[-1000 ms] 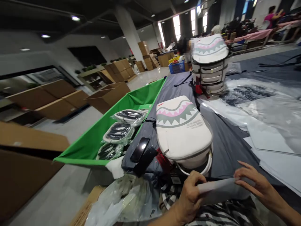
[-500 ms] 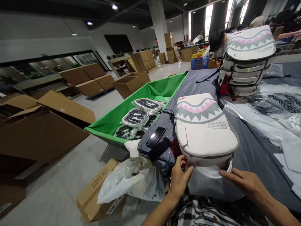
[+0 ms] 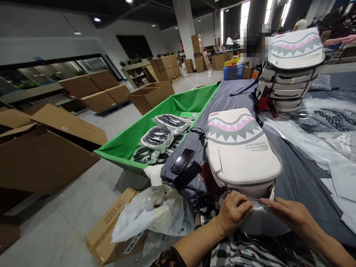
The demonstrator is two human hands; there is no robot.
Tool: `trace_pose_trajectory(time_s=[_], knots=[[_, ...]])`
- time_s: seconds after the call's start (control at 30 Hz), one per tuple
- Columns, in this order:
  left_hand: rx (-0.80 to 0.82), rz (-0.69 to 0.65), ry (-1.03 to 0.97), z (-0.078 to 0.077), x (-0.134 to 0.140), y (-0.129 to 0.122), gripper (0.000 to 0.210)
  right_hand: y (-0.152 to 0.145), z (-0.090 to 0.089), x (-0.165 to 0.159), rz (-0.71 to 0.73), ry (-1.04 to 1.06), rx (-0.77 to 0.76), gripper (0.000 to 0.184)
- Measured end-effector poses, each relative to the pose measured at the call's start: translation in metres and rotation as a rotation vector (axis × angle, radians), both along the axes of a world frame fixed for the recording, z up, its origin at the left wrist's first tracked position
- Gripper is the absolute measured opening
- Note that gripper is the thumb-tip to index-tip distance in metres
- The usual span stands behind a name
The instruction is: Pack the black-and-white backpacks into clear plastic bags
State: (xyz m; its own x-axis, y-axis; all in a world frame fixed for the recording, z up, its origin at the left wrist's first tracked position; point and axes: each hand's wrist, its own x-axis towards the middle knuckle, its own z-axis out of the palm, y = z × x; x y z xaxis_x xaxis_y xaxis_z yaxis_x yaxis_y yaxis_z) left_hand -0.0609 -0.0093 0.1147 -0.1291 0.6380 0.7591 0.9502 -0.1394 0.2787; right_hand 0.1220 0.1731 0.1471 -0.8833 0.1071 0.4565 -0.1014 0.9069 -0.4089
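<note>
Both hands, left hand [image 3: 232,211] and right hand [image 3: 289,217], pinch a plastic bag's [image 3: 258,222] mouth apart just below the backpack [image 3: 239,148], seemingly to admit it.

A wide hall has a grey floor [image 3: 69,218], a white pillar [image 3: 183,26] and ceiling spotlights [image 3: 97,19]. Bright windows [image 3: 244,11] line the far wall. Cardboard boxes [image 3: 167,66] stand stacked near shelves [image 3: 136,72].
</note>
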Motion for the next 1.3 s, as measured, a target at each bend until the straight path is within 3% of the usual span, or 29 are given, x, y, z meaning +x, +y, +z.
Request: trace_pose_trajectory(time_s=[0.17, 0.27, 0.4, 0.53, 0.6, 0.7, 0.8, 0.87, 0.97, 1.17, 1.3], knots=[[0.119, -0.086, 0.025, -0.013, -0.003, -0.005, 0.012, 0.016, -0.002, 0.024, -0.333, -0.221, -0.53, 0.044], [0.146, -0.114, 0.016, -0.016, -0.005, -0.005, 0.02, 0.02, 0.003, 0.023, -0.467, -0.18, -0.684, 0.054], [0.167, -0.12, 0.047, -0.009, -0.007, -0.006, 0.023, 0.019, 0.006, -0.009, -0.524, -0.003, -0.644, 0.058], [0.056, -0.035, 0.108, 0.004, -0.003, -0.006, 0.02, 0.023, 0.001, -0.038, -0.526, 0.079, -0.596, 0.064], [-0.018, -0.007, 0.108, 0.007, 0.0, -0.006, 0.016, 0.022, -0.003, -0.039, -0.593, 0.169, -0.482, 0.061], [-0.064, 0.018, 0.08, 0.008, 0.004, -0.006, 0.02, 0.011, -0.008, -0.026, -0.687, 0.359, -0.169, 0.043], [-0.035, 0.038, 0.065, 0.008, 0.006, -0.006, 0.024, -0.005, -0.011, -0.012, -0.53, 0.392, 0.129, 0.007], [-0.003, 0.051, 0.066, 0.01, 0.006, -0.007, 0.023, -0.011, -0.014, -0.009, -0.373, 0.323, 0.243, 0.023], [0.024, 0.073, 0.054, 0.01, 0.009, -0.012, 0.016, -0.008, -0.015, -0.012, -0.249, 0.283, 0.361, 0.04], [0.035, 0.303, -0.05, 0.0, 0.024, -0.029, 0.013, 0.017, -0.011, -0.015, -0.009, 0.215, 0.464, 0.029], [0.038, 0.287, 0.019, -0.005, 0.016, -0.027, 0.013, 0.026, -0.005, -0.017, 0.177, 0.088, 0.464, 0.024]])
